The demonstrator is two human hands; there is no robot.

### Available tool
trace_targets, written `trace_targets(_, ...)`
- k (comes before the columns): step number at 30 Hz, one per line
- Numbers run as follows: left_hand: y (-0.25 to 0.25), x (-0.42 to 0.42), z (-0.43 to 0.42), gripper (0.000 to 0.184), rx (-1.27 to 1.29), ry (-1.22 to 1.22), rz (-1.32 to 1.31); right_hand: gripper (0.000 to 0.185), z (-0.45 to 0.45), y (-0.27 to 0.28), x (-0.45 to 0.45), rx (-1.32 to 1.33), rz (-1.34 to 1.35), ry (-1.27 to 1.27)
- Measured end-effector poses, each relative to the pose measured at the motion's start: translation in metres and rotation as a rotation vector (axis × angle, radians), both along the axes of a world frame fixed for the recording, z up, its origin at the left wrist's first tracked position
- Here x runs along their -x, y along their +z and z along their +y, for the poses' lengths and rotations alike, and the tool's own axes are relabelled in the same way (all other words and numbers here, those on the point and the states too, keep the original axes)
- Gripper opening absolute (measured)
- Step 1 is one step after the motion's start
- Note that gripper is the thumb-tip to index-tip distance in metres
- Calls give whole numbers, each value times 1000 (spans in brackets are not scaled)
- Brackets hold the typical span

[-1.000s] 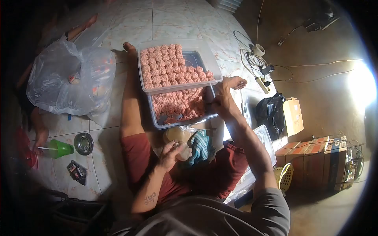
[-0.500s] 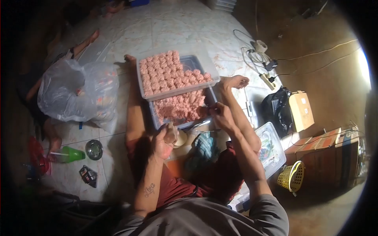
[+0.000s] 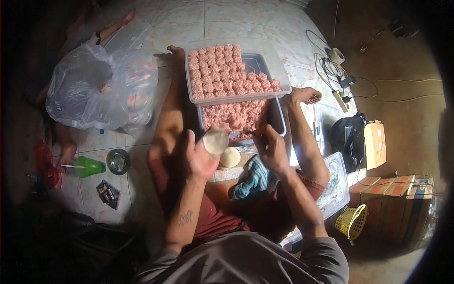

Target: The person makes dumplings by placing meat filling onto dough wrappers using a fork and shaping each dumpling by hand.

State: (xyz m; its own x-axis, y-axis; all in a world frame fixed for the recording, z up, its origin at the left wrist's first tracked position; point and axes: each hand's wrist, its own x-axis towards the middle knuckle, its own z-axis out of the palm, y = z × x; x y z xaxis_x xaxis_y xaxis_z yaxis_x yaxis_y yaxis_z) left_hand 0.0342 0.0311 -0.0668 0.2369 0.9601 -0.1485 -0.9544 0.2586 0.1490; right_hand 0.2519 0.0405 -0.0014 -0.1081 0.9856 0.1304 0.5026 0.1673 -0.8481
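Close by tub rim (image 3: 245, 142), left hand's (image 3: 200, 160) disc (image 3: 215, 142)

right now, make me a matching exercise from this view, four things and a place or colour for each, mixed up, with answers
1. thin translucent disc
2. pink balls
3. cup
4. cloth

a. teal and white stripes
b. on the left hand
c. plain green
d. set close together in the clear tray

Pairs: 1-b, 2-d, 3-c, 4-a
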Motion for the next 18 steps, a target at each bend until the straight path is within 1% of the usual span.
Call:
trace_targets(1,0,-4,7,77,1,3,-2,12,-6,-8,9,-62,-82,-49)
trace_targets(3,-2,-12,21,78,-141,-28,-86,11,-17,-50,22,-278,-209,-113)
trace_targets(4,-19,-20,26,78,-307,-80,-267,11,-22,-53,33,-321,-234,-93)
trace_targets(5,-35,-27,32,78,-468,-157,-436,11,-25,-65,41,-390,-190,-95)
trace_targets(7,0,-38,15,80,-54,75,123,12,-32,-57,49,-437,-88,-158)
trace_targets(8,10,-30,10,82,-104,25,89,12,-36,-51,48,-441,-82,-165)
trace_targets(10,10,-20,11,83,-98,30,65,23,-47,-44,45,-399,-69,-146)
trace_targets(11,9,-19,10,84,-90,46,29,23,-53,-51,45,-397,-70,-157)
trace_targets(12,8,-20,11,86,-116,-37,-48,25,-54,-64,45,-414,-125,-115)
trace_targets(13,10,-22,13,86,-129,-43,-51,27,-51,-69,44,-436,-180,-72)
trace_targets(14,12,-21,10,86,9,-52,-96,30,-52,-72,34,-422,-263,-18)
trace_targets(15,14,-18,9,85,145,-59,-138,30,-53,-68,25,-430,-261,-21)
trace_targets(16,7,-12,9,83,220,-60,-208,32,-56,-60,17,-377,-336,51)
trace_targets(17,-1,-10,8,83,221,-61,-203,34,-61,-52,9,-318,-409,123)
trace_targets(18,-2,-7,9,80,270,-12,-190,27,-65,-42,3,-310,-436,123)
